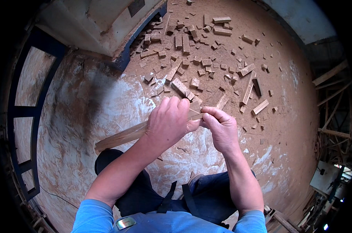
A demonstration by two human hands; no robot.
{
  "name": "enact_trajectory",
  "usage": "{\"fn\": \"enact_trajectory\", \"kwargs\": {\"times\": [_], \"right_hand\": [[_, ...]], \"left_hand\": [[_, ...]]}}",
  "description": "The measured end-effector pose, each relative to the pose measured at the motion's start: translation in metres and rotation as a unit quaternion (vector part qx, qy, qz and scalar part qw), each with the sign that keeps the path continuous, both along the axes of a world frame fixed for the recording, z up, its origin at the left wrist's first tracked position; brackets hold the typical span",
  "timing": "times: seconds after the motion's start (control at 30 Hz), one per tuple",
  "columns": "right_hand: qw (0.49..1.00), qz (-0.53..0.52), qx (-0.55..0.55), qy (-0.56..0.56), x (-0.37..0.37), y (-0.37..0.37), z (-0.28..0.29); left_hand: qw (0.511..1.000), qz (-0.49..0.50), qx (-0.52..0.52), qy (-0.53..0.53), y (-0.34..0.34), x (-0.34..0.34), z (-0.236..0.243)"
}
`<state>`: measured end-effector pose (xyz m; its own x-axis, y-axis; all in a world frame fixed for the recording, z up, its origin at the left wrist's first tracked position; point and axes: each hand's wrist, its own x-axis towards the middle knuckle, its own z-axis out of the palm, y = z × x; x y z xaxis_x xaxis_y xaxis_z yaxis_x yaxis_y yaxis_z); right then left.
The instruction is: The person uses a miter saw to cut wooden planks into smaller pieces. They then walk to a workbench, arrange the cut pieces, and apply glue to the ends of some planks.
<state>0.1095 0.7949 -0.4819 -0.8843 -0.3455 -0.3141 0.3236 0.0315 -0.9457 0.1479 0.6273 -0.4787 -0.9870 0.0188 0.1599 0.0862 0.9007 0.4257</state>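
Note:
A long pale wooden bar (123, 136) slants in front of me, from low at my left up to between my two hands. My left hand (169, 118) is closed over it from above near its far end. At that end, a narrow wooden strip (196, 116) shows beside the left thumb. My right hand (223, 127) pinches the strip's tip between thumb and fingers. Whether the strip is separate from the bar or part of it, I cannot tell. The stretch of bar under my left hand is hidden.
Several wooden offcuts and blocks (182, 86) litter the sawdust-covered floor (284, 128) beyond my hands. A machine base with a blue edge (123, 58) stands at the far left, near a dark blue metal frame (23, 112). Wooden slats (331, 73) are stacked at the right.

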Motion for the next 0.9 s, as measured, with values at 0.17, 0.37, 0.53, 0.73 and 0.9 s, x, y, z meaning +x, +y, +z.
{"fn": "enact_trajectory", "kwargs": {"times": [0.17,0.37,0.53,0.73,0.9], "right_hand": [[1.0,-0.009,-0.003,-0.01,0.0009,-0.0003,-0.0005],[1.0,-0.016,-0.013,-0.02,0.0016,-0.0002,0.001],[1.0,-0.005,-0.004,-0.001,0.0014,0.0002,0.0031],[1.0,-0.004,-0.002,-0.004,0.0018,0.001,0.0036],[1.0,0.001,-0.002,0.031,0.0034,0.0023,0.0012]], "left_hand": [[1.0,0.0,0.001,0.0,-0.0002,0.0002,0.0001],[1.0,0.002,0.009,0.005,0.0002,-0.0001,0.0008],[1.0,0.0,0.011,-0.002,0.0003,0.0003,0.0015],[1.0,0.001,0.012,-0.012,0.001,0.0006,0.0016],[1.0,-0.001,0.021,-0.01,0.0011,0.0012,0.0024]]}}
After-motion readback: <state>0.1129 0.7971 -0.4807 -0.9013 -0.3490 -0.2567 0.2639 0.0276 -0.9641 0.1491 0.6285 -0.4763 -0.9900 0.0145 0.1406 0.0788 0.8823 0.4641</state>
